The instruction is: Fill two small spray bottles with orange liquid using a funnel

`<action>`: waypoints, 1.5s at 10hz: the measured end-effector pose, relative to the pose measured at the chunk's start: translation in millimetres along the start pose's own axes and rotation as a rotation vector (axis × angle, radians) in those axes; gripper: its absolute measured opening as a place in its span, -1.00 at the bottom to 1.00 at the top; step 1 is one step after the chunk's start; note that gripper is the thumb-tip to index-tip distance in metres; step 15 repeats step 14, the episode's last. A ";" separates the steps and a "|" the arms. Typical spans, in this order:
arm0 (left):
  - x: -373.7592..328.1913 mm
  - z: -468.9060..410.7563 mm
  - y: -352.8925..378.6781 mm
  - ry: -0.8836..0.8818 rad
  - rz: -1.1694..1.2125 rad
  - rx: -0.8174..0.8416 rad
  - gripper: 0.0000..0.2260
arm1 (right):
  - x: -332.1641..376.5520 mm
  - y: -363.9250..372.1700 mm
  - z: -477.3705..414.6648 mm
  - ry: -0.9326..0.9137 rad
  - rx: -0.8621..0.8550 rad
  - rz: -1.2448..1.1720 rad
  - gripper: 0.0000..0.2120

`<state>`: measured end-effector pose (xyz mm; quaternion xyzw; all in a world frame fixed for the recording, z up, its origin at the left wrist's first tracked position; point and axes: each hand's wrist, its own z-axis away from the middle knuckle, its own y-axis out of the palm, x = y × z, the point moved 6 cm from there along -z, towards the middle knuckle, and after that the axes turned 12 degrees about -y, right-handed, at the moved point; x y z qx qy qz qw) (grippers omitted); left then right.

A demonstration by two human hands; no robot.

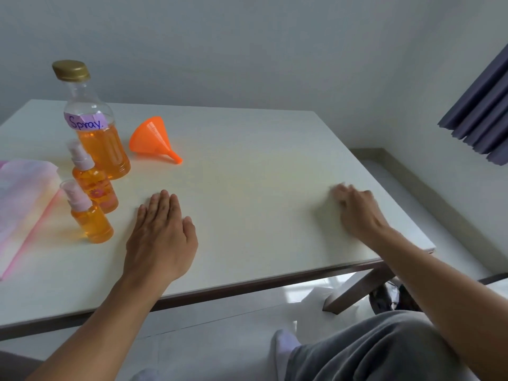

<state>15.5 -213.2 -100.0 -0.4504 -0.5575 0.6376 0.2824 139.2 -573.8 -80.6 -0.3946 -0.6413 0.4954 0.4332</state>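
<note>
While both hands lie empty on the white table (247, 166), bottles stand capped.
Flat left hand (160, 235) just beside two small orange-filled spray bottles (89, 213); orange plastic funnel (154, 140) beyond; right hand (357, 210) loosely curled, well apart.

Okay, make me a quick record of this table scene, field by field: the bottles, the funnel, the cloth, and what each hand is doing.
large bottle: clear plastic bottle with gold cap, capped, upright, labelled "Spray", partly full of orange liquid
small bottles: two small spray bottles, near and far, both holding orange liquid, pump tops on
funnel: orange plastic funnel, lying on its side, spout toward the right
cloth: pink and white cloth, at the table's left edge
table: white tabletop
left hand: flat, palm down, empty
right hand: on the table, blurred, appears empty
</note>
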 end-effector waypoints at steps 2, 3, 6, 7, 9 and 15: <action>-0.5 -1.6 -0.9 0.002 0.015 -0.013 -0.45 | 79.9 22.0 -66.8 0.111 -0.137 -0.221 -0.70; 0.6 -1.4 -1.4 0.013 0.020 -0.020 -0.46 | 193.7 62.0 -72.1 -0.263 0.038 -0.261 -0.59; -9.7 4.6 -1.3 0.107 0.028 -0.022 -0.48 | 134.5 -3.3 45.6 -0.529 -0.050 -0.313 -0.50; -29.8 17.9 -0.5 0.187 0.042 -0.071 -0.52 | 64.5 -34.4 55.0 -0.283 -0.189 -0.336 -0.57; -118.7 55.2 26.8 0.263 0.149 0.031 -0.48 | -110.1 -79.6 120.7 0.389 -0.657 -0.508 -0.74; -155.2 59.5 40.2 0.263 0.060 0.001 -0.48 | -232.1 89.8 225.8 0.966 -0.226 -0.686 -0.64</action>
